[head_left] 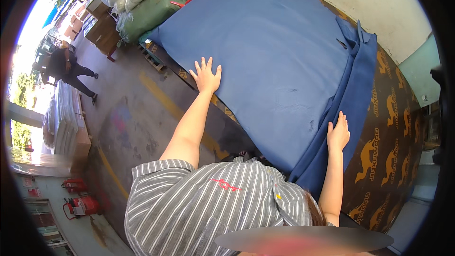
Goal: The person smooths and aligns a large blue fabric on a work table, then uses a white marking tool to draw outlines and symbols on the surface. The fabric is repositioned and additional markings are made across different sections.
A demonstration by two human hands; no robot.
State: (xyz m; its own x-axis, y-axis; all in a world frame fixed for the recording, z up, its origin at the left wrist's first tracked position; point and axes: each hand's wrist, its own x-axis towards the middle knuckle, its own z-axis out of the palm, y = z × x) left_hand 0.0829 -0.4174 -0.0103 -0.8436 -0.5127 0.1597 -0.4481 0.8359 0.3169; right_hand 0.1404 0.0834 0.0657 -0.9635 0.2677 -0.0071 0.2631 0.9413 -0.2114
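Observation:
A large blue sheet that looks like leather [265,38] lies spread over a dark brown printed board [374,161]. Its right side is folded over in a long, bunched strip [353,90] of darker blue. Small marks or creases show on the sheet near its middle. My left hand [207,77] rests flat on the sheet's left edge, fingers spread. On the folded strip at the right lies my right hand [338,135], palm down with fingers stretched out. Neither hand grips anything.
Green and white stuffed sacks [151,12] stand beyond the left edge. Cardboard boxes [102,33] are stacked beside them. Another person [66,66] stands far left near wrapped sheets [64,118]. Red fire extinguishers [81,206] sit at lower left. A wall [379,0] borders the far right.

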